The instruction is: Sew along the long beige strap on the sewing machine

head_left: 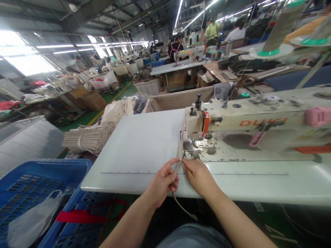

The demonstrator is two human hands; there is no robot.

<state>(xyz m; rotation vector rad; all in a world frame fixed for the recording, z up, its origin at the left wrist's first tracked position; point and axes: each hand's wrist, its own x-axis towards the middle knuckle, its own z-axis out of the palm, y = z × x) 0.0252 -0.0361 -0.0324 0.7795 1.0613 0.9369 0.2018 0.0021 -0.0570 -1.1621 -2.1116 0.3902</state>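
Note:
A narrow beige fabric strip (pixel 181 143) runs lengthwise over the white sewing table, just left of the sewing machine's needle area (pixel 203 143). My left hand (pixel 165 177) is closed around the strip near the table's front edge, and its loose tail hangs down below the edge. Close beside it, my right hand (pixel 198 174) pinches the same strip between thumb and fingers. The fingertips of both hands nearly meet there. The sewing machine (pixel 248 120) stands to the right of the strip, its head behind my right hand.
Left of the table are blue plastic baskets (pixel 88 167) with a plastic bag (pixel 36 217) and a red strap (pixel 82 217). A tied bundle of beige strips (pixel 88 137) lies beyond them. Thread cones (pixel 283 27) stand at upper right. Several people work farther back.

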